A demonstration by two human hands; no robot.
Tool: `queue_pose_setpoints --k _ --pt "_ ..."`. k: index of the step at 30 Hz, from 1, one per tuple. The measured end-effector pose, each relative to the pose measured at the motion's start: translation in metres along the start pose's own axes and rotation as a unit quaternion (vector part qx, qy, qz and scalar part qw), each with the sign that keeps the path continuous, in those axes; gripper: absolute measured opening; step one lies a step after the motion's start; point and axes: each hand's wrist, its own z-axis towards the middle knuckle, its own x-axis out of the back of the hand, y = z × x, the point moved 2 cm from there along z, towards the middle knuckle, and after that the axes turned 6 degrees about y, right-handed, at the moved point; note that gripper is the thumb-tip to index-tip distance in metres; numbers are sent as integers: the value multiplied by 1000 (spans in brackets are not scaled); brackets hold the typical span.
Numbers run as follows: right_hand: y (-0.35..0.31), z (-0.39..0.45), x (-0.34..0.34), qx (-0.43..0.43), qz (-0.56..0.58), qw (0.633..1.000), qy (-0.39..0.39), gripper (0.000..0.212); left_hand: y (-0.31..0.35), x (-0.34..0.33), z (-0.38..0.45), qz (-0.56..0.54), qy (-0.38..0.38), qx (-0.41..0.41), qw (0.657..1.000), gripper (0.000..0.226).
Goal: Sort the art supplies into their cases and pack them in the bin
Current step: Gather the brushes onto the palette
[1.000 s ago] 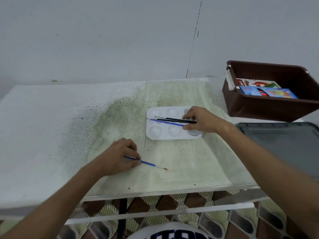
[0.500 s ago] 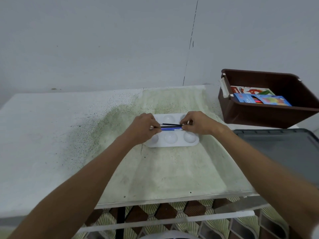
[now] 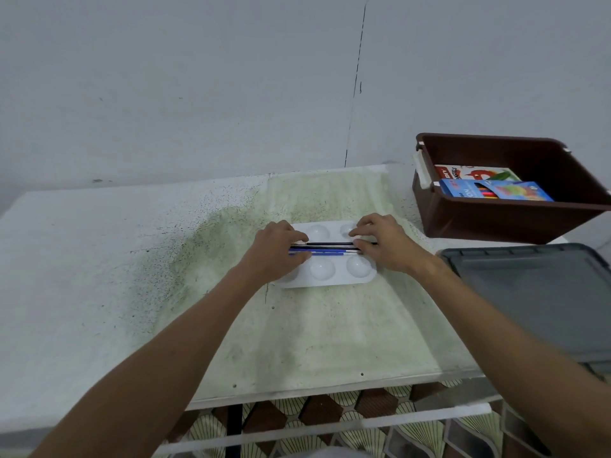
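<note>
A white paint palette [image 3: 325, 276] with round wells lies on the stained white table [image 3: 99, 276], toward its far right part. Across the palette's middle channel lie thin paintbrushes [image 3: 325, 248], side by side and running left to right — black handles on the far side, blue on the near side.

The left hand [image 3: 276, 251] sits on the palette's left end, its curled fingers and thumb closed on the left ends of the paintbrushes. The right hand [image 3: 385, 244] sits on the right end, fingers bent down and a little spread; the fingertips touch the brushes' right ends, but whether they pinch or only press cannot be told.

To the right, past the table's edge, stands a brown plastic bin [image 3: 496, 223]. Inside it lie two boxes — a white pastel box [image 3: 472, 173] at the far side and a blue crayon box [image 3: 496, 190] partly overlapping it on the near side. Nearer than the bin lies a flat grey lid [image 3: 535, 302]. Below the table's near edge shows a patterned tile floor [image 3: 330, 414].
</note>
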Motion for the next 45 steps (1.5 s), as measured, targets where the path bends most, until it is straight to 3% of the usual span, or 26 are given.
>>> queue_pose_setpoints --k 6,12,24,28,32,36,39,45 --pt "1 -13 -10 -5 35 999 -8 44 -3 1 0 -5 -6 31 999 33" --pt "0 -5 -9 -3 16 1000 5 26 3 0 0 -2 -3 41 999 26" --pt "25 -22 11 -87 109 990 27 53 -25 20 -21 -35 -14 122 992 41" --pt "27 -23 10 -89 99 991 7 50 -30 21 -27 -45 1 155 987 35" --pt "16 -24 16 -64 121 991 1 26 -24 14 -32 -66 28 184 980 31" --pt "11 -23 19 -54 131 990 -17 24 -16 10 -33 -69 39 205 976 33" --pt "17 -24 20 -61 136 989 -26 10 -17 10 -33 -77 45 227 970 36" --pt "28 -24 18 -123 109 986 -22 20 -19 12 -35 -91 53 241 965 33"
